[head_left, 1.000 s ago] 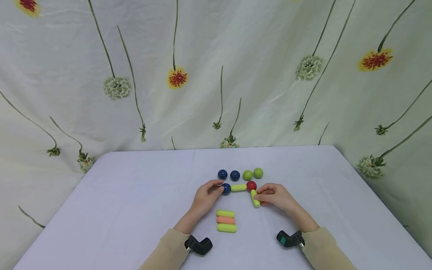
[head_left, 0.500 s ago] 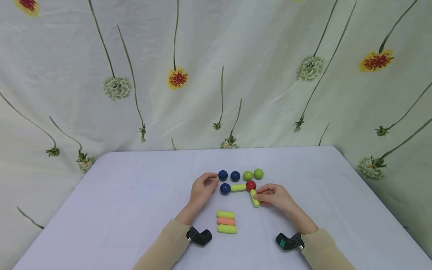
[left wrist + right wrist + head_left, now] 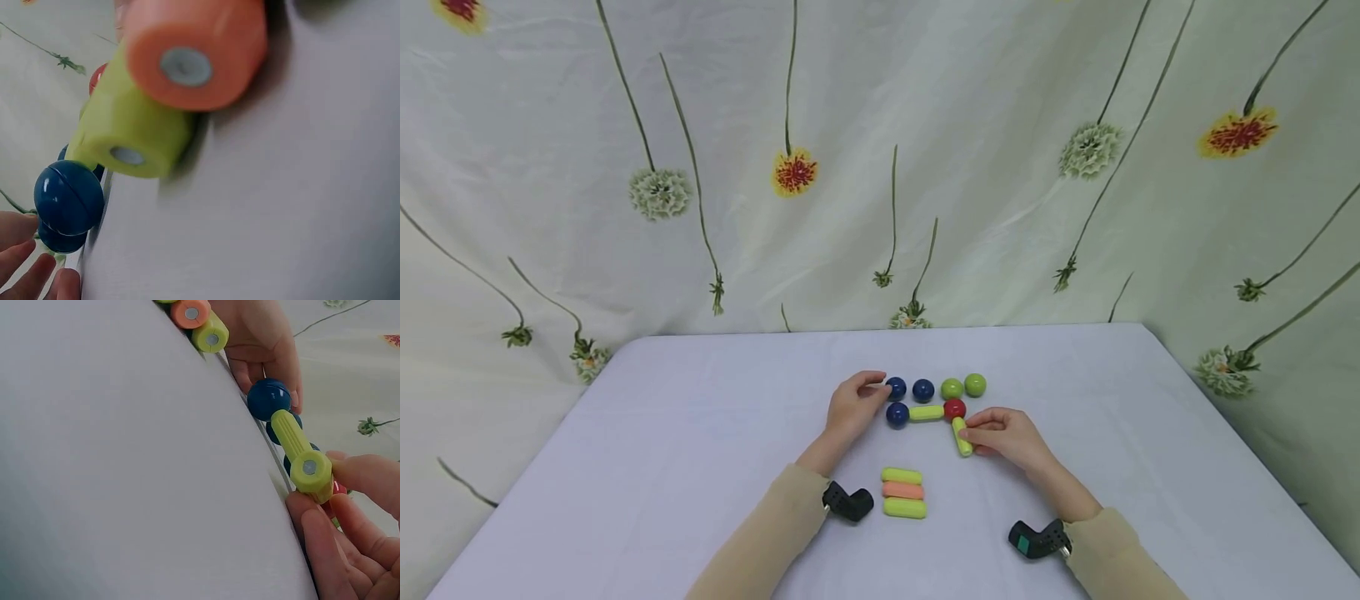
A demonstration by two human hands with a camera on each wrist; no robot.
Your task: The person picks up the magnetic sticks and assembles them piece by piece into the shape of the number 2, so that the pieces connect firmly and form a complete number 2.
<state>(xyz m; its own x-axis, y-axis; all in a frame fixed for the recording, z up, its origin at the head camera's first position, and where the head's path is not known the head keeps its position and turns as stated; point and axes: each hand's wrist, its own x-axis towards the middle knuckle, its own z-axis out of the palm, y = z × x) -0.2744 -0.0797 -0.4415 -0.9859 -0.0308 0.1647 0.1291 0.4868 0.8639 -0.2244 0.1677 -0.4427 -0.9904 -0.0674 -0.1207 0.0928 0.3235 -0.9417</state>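
Note:
My left hand (image 3: pixel 852 410) is at the back row, thumb and index finger around the leftmost blue ball (image 3: pixel 897 387). In front of that ball lies a joined chain: a blue ball (image 3: pixel 897 415), a yellow-green rod (image 3: pixel 927 413), a red ball (image 3: pixel 954 409) and a second yellow-green rod (image 3: pixel 962 437) angled toward me. My right hand (image 3: pixel 1011 437) pinches this second rod between thumb and fingers. The right wrist view shows the grey disc on the rod's end (image 3: pixel 309 467). In the left wrist view, the left fingers (image 3: pixel 28 275) are beside two overlapping blue balls (image 3: pixel 69 197).
Another blue ball (image 3: pixel 922 390) and two green balls, one (image 3: pixel 951 388) beside the other (image 3: pixel 975 384), continue the back row. Nearer me lie a yellow-green rod (image 3: pixel 901 476), an orange rod (image 3: pixel 902 490) and another yellow-green rod (image 3: pixel 905 507) on the white-covered table (image 3: pixel 700 433).
My left hand has let go of the chain's blue ball and moved back to the leftmost ball in the row. The chain has shifted slightly left, with my right hand still pinching its rod.

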